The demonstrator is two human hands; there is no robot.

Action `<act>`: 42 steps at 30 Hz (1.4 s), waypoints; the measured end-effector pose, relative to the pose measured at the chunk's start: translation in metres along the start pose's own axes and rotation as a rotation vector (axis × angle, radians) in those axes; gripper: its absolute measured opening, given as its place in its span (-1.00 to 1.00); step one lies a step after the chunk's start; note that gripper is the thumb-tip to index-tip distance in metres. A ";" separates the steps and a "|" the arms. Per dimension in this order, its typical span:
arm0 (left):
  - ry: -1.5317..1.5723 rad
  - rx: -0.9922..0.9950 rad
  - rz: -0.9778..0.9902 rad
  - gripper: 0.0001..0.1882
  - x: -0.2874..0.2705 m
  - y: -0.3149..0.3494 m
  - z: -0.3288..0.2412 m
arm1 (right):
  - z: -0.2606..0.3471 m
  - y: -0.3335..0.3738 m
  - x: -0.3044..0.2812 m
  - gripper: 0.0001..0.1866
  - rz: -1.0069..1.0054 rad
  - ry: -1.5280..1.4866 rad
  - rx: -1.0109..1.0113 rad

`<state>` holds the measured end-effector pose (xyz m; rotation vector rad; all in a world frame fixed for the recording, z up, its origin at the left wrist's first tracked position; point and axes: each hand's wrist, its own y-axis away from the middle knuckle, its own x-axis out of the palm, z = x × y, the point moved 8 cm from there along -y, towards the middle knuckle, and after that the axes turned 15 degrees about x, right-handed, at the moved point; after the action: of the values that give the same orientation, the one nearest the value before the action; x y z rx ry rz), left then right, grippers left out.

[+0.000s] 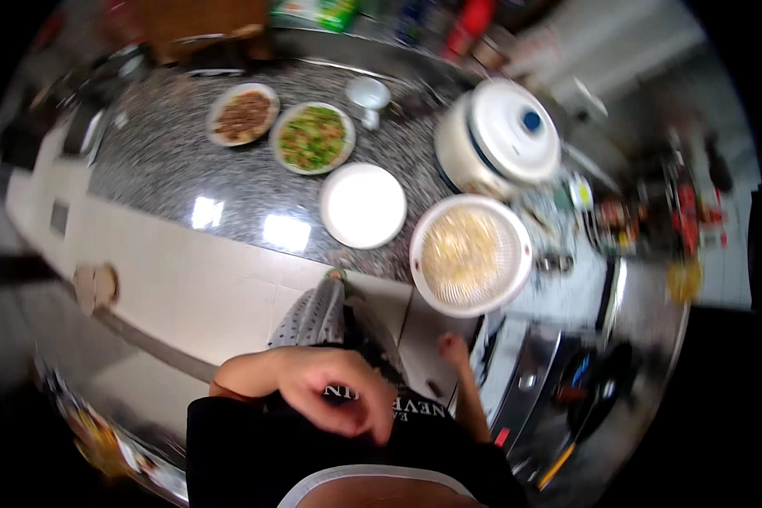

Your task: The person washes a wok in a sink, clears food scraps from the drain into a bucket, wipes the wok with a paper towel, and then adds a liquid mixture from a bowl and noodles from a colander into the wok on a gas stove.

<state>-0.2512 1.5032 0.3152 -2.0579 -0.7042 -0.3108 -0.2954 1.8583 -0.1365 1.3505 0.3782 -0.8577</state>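
My left hand (337, 391) is in front of my black shirt, its fingers curled round toward the thumb. Through the loop they make I see only the shirt, and nothing shows in the hand. My right hand (454, 349) hangs low by my right side, below the counter's edge. It is small and blurred, so its finger pose is unclear. Nearest to it on the counter stands a white plastic colander (516, 271) with a pale yellow heap of food (460, 252) in it. An empty white plate (363, 206) lies left of the colander. Neither hand touches these.
Behind the plate are a dish of chopped greens (313, 138), a dish of brown minced food (245, 117) and a white cup (368, 95). A white lidded cooker (513, 135) stands behind the colander. At right is a stove (529, 381) with a dark pan (605, 389).
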 end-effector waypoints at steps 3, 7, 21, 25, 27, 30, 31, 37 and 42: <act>-0.051 -0.092 -0.431 -0.77 -0.007 0.044 0.035 | 0.000 -0.034 0.058 -0.80 0.239 -0.001 -0.178; -0.060 -0.125 -0.666 -0.73 0.008 0.075 0.048 | 0.035 -0.026 0.064 -0.80 0.210 0.144 -0.310; -0.405 0.106 -0.878 -0.72 0.065 0.175 -0.039 | 0.188 -0.059 0.143 -0.80 0.279 0.336 -0.378; -0.468 0.152 -0.968 -0.73 0.096 0.251 -0.087 | 0.295 0.015 0.168 -0.81 0.369 0.432 -0.472; -0.528 0.194 -1.037 -0.74 0.116 0.295 -0.118 | 0.298 -0.051 0.221 -0.85 0.359 0.453 -0.471; -0.557 0.278 -1.165 -0.75 0.147 0.351 -0.152 | 0.417 0.078 0.232 -0.88 0.694 0.283 -0.416; -0.548 0.297 -1.189 -0.75 0.155 0.366 -0.167 | 0.435 0.076 0.249 -0.87 0.828 0.177 -0.357; -0.666 0.386 -1.358 -0.75 0.186 0.452 -0.234 | 0.642 0.207 0.270 -0.82 0.911 0.013 -0.374; -0.707 0.449 -1.535 -0.76 0.189 0.518 -0.278 | 0.819 0.227 0.283 -0.83 0.789 -0.125 -0.646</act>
<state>0.2208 1.1215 0.2026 -0.7824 -2.4385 -0.1939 -0.1352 0.9886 0.0045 0.7255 -0.0058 -0.1223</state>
